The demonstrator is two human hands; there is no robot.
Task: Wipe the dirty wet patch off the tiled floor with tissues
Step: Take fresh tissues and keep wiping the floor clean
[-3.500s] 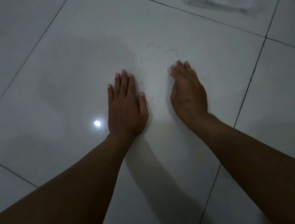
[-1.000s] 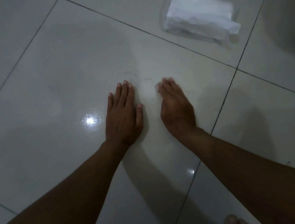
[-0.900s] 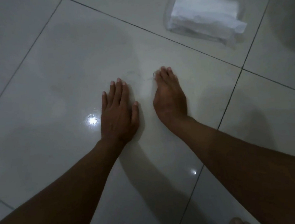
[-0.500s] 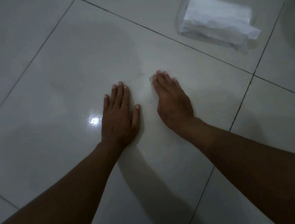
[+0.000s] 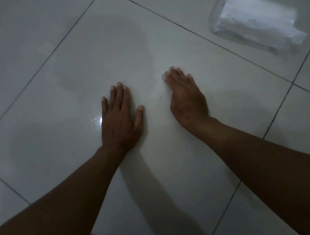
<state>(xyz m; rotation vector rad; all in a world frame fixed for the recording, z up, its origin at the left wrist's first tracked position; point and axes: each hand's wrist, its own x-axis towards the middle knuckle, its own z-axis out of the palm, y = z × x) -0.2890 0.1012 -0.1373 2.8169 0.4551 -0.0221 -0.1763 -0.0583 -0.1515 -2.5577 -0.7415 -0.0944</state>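
Several large pale tiles make up the tiled floor (image 5: 173, 171), split by dark grout lines, glossy, with a small bright glare spot just left of my left wrist; the light is dim and I see it all from the head view.

Both forearms come in from the bottom edge and converge toward the middle of the central tile.

Pack of tissues (image 5: 254, 24): white sheets in a clear wrapper, lying flat on the next tile, top right, well apart from both hands, beyond a grout line; one loose sheet end sticks out at its right.

Left hand (image 5: 121, 118): palm down, flat on the tile, fingers straight and close together, thumb out to the right; released, holding nothing.

Right hand (image 5: 186, 100): just beside the left, a bare strip of tile between them; fingers extended, pressing down on a small wad of tissue (image 5: 164, 77); only a white scrap shows at the fingertips, the rest is hidden under the hand; the thumb is hidden, so I cannot tell whether the wad is pinched or merely pressed.

Wet patch (image 5: 153, 87): faint smear with a few tiny dark specks on the tile between the two hands, reaching to the right fingertips; its edges are hard to make out.
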